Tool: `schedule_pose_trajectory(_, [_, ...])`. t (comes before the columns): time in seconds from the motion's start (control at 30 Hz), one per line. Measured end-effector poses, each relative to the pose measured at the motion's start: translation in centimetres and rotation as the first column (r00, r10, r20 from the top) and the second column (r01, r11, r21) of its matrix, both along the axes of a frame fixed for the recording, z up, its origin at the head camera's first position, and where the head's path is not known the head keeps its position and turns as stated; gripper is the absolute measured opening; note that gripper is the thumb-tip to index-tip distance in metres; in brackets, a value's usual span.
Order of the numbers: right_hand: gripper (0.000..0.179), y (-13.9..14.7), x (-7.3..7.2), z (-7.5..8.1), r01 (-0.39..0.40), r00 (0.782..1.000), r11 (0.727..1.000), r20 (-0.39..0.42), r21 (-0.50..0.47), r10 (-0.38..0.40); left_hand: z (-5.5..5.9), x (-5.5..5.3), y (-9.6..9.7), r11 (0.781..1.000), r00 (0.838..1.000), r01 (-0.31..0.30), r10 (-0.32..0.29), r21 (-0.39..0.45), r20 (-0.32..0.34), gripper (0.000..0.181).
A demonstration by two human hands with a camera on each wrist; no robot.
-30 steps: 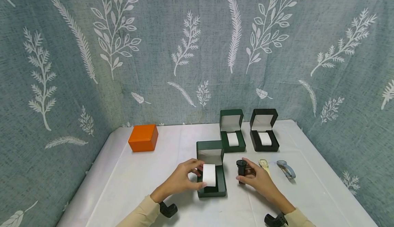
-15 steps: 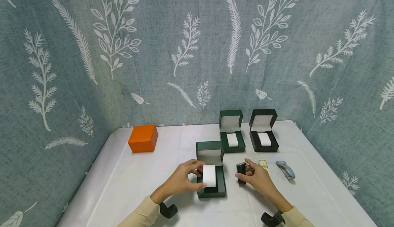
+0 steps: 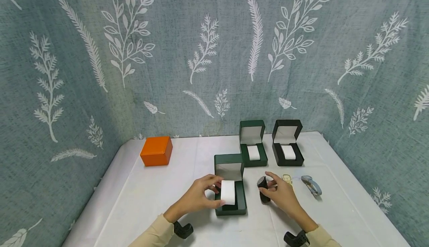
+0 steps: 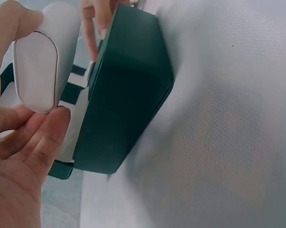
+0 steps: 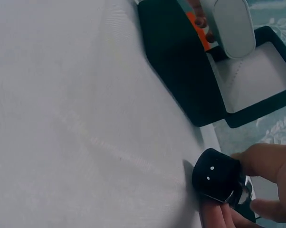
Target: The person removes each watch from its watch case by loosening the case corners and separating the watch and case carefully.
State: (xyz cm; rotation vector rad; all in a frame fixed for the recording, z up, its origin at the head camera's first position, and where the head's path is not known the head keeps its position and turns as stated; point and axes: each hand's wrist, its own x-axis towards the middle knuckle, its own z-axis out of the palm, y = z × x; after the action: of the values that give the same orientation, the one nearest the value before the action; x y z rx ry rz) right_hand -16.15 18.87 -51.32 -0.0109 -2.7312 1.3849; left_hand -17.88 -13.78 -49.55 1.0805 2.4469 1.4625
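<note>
Your right hand had tilted the black watch slightly since the earlier frame, and in the head view pinched it between the front green box and the right edge of the tabletop. The left wrist view showed your left hand pinching the white cushion above that box, apparently readying both for joining, so the next move seemed to call for bringing band and cushion together. From the right wrist, the watch looked dark, its band curved round with two pale dots, gripped between thumb and fingers.
</note>
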Motion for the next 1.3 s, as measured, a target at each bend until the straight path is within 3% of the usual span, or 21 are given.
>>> schedule_pose_trajectory(0.33, [0.043, 0.2, 0.1, -0.3, 0.035, 0.992, 0.990, -0.121, 0.137, -0.019, 0.2, 0.1, 0.1, 1.000, 1.000, 0.004, -0.004, 0.010, 0.010, 0.069])
schedule_pose_trajectory(0.73, [0.025, 0.3, 0.3, 0.1, 0.061, 0.967, 0.992, -0.252, 0.114, -0.030, 0.3, 0.1, 0.2, 1.000, 1.000, -0.011, 0.011, -0.001, 0.019, 0.064])
schedule_pose_trajectory(0.97, [0.030, -0.1, 0.4, 0.7, -0.022, 0.943, 0.997, -0.329, 0.080, 0.047, 0.2, 0.1, 0.0, 0.998, 0.999, -0.038, 0.037, -0.040, -0.024, 0.065])
schedule_pose_trajectory(1.17, [0.037, -0.7, 0.3, 1.2, -0.123, 0.961, 0.992, -0.253, -0.011, 0.116, 0.4, 0.1, -0.2, 0.998, 0.998, -0.043, 0.041, -0.045, -0.041, 0.064])
schedule_pose_trajectory(1.3, [0.042, -1.2, 0.3, 1.5, -0.177, 0.959, 0.984, -0.224, 0.003, 0.173, 0.4, 0.2, -0.2, 0.998, 0.998, -0.046, 0.044, -0.046, -0.044, 0.065])
